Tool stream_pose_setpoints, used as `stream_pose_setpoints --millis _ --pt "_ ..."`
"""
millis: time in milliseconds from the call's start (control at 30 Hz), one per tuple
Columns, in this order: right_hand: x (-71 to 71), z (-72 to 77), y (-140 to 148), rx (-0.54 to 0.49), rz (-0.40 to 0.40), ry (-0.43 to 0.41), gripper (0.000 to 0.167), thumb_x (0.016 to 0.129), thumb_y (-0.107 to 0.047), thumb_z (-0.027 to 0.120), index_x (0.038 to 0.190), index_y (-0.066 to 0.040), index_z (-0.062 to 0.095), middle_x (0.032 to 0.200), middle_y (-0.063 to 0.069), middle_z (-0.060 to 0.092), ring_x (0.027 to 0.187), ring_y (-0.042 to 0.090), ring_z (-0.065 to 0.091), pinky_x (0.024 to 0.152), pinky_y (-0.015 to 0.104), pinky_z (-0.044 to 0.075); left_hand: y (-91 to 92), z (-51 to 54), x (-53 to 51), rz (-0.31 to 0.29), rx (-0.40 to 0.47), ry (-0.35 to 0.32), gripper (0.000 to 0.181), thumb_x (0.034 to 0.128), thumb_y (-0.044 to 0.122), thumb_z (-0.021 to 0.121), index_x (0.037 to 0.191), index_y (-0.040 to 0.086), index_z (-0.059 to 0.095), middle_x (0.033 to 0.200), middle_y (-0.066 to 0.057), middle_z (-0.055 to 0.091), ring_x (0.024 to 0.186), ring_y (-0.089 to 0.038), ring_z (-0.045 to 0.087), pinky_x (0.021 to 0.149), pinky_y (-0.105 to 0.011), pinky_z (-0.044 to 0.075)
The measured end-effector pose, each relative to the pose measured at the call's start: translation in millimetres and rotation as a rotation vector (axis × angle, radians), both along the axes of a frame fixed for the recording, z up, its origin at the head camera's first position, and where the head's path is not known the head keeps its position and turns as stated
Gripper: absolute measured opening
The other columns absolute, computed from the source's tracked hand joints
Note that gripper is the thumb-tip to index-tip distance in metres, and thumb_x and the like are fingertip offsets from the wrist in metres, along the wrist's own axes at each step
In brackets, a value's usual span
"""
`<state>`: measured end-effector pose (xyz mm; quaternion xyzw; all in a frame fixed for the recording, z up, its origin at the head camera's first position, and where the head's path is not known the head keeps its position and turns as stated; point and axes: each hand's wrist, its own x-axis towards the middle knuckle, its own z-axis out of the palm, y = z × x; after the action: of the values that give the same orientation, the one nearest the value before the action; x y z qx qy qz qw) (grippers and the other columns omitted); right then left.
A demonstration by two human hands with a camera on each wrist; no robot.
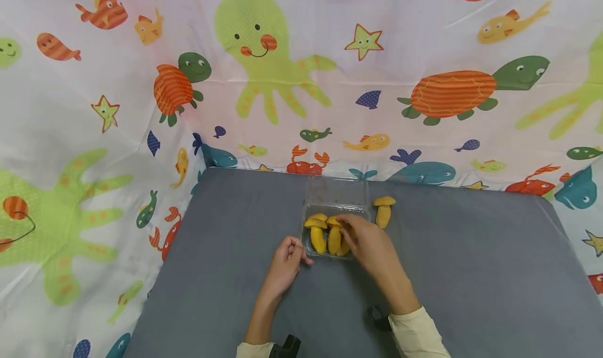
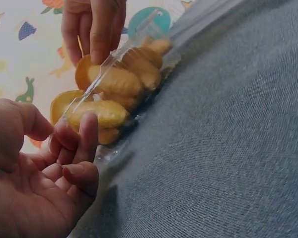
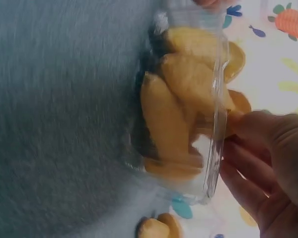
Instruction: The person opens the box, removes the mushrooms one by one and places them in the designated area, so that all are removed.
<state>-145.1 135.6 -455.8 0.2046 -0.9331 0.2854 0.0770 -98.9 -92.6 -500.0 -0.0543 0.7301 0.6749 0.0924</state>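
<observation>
Our R hand (image 1: 369,243) reaches over the near-right side of the clear box (image 1: 303,231), thumb & fingers pinching a yellow mushroom (image 1: 334,238) by its cap; its exact hold is partly hidden. We'd guess cap b/c it sits up by the rim, easiest to get at. Our L hand (image 1: 288,258) grips the box's near-left corner btwn thumb & index, prob. to stop it sliding. Pose-wise: L fingers curl in from the side, palm partly up in the L wrist view; R wrist angles down & inward, fingertips leading. More mushrooms (image 1: 317,237) lie beside it in the box, caps away from us, stems toward us, prob. so they pack side by side. The lid (image 1: 338,190) is folded back on the far side, leaving the top open. Just R of the box, a loose mushroom (image 1: 383,216) lies on the grey table (image 1: 212,232), cap also away; beyond hangs a sea-animal cloth (image 1: 325,33).
</observation>
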Motion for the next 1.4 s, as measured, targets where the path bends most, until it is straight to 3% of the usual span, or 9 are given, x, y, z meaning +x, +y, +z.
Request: stream_pose_setpoints --millis 133,333,467,600,800,900,1000,1300,1400 --pt "-2.7 0.3 -5 0.007 -0.001 -0.006 0.031 0.099 -0.008 0.074 0.13 -0.013 0.069 0.119 0.005 0.075 0.083 0.019 0.072 0.07 0.039 0.059 -1.9 -2.0 -0.5 0.0 -0.008 0.011 0.019 0.1113 0.016 0.05 0.112 -0.001 0.056 0.091 -0.018 0.068 0.09 -0.04 0.075 0.058 -0.024 0.044" --pt "3.5 -11.5 -11 -0.027 -0.008 -0.035 0.031 0.1 -0.008 0.073 0.13 -0.016 0.07 0.115 0.003 0.077 0.075 0.015 0.068 0.067 0.036 0.057 -5.9 -9.0 9.7 0.029 -0.007 -0.031 0.018 0.1114 0.015 0.049 0.111 -0.001 0.057 0.09 -0.017 0.069 0.087 -0.046 0.072 0.055 -0.021 0.042" --pt "2.8 -8.2 -7 -0.102 -0.022 0.048 0.032 0.099 -0.008 0.074 0.131 -0.016 0.071 0.114 0.004 0.078 0.062 0.009 0.058 0.057 0.028 0.05 -7.5 -5.5 10.4 0.033 -0.008 -0.024 0.016 0.111 0.016 0.05 0.109 0.001 0.057 0.089 -0.017 0.071 0.085 -0.043 0.072 0.055 -0.021 0.041" --pt "1.5 0.8 11 -0.184 -0.07 0.135 0.035 0.098 -0.006 0.074 0.133 -0.014 0.07 0.118 0.007 0.078 0.052 0.01 0.053 0.049 0.028 0.045 -6.3 -6.3 10.9 0.034 0.0 -0.015 0.016 0.1097 0.015 0.051 0.11 0.0 0.056 0.089 -0.018 0.07 0.085 -0.042 0.072 0.055 -0.021 0.041" --pt "-3.3 7.5 57 -0.194 -0.219 0.234 0.034 0.096 -0.001 0.076 0.128 -0.011 0.074 0.117 0.009 0.079 0.07 0.022 0.071 0.061 0.043 0.055 -1.7 -13.5 15.4 0.007 0.006 -0.012 0.019 0.1102 0.016 0.049 0.112 -0.002 0.056 0.088 -0.016 0.07 0.084 -0.041 0.073 0.054 -0.021 0.042" --pt "-4.7 8.3 78 -0.149 -0.294 0.253 0.032 0.096 0.0 0.075 0.126 -0.011 0.075 0.114 0.011 0.079 0.051 0.016 0.053 0.053 0.036 0.045 -0.6 -12.5 18.4 0.007 -0.012 -0.02 0.017 0.1101 0.017 0.05 0.109 0.001 0.057 0.087 -0.014 0.07 0.084 -0.038 0.074 0.056 -0.02 0.042" --pt "-7.1 10.8 94 -0.118 -0.343 0.27 0.031 0.096 -0.001 0.074 0.125 -0.011 0.076 0.108 0.013 0.08 0.046 0.013 0.034 0.05 0.032 0.034 -0.6 -8.8 22.2 0.021 -0.02 -0.013 0.015 0.11 0.016 0.051 0.107 0.002 0.056 0.085 -0.012 0.069 0.082 -0.035 0.074 0.057 -0.021 0.044" --pt "-17.9 9.9 123 -0.119 -0.424 0.275 0.027 0.1 -0.004 0.071 0.125 -0.01 0.076 0.116 0.017 0.078 0.042 -0.003 0.027 0.046 0.023 0.028 0.7 -4.6 14.9 0.008 -0.022 0.022 0.016 0.1104 0.014 0.051 0.112 -0.001 0.057 0.09 -0.014 0.069 0.086 -0.035 0.076 0.058 -0.022 0.043" --pt "-15.9 11.6 128 -0.086 -0.423 0.24 0.027 0.1 -0.003 0.07 0.125 -0.009 0.075 0.108 0.02 0.078 0.043 0.005 0.029 0.046 0.03 0.029 -5.4 1.7 13.0 -0.009 -0.024 -0.001 0.016 0.11 0.014 0.05 0.112 -0.001 0.057 0.09 -0.012 0.069 0.087 -0.034 0.076 0.059 -0.023 0.045"
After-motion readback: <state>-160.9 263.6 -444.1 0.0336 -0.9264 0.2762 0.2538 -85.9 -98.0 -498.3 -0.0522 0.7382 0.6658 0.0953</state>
